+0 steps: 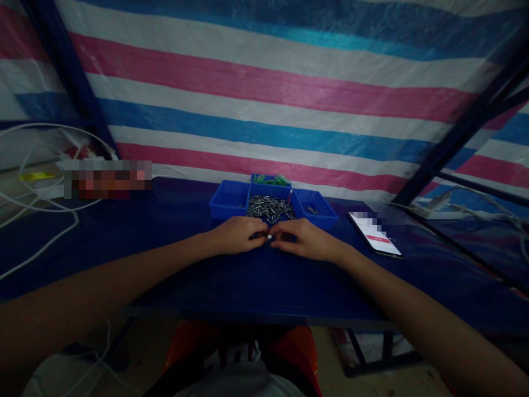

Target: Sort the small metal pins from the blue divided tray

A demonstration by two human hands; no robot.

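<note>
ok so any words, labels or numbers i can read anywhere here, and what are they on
None can be read for certain.
Phone on the blue table: lit screen with a red bar, its top pixelated, text too small to read.
Pixelated patch at the left of the table: blurred out, unreadable.
Clothing at the bottom edge: pale letter shapes, too dark and cut off to read.
Blue trays and striped tarp: no text visible.

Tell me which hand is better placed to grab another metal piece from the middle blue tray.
Probably the left hand. Both hands meet at a small shiny part, but the right hand seems to pinch it, and the metal pieces lie just beyond both.
</note>
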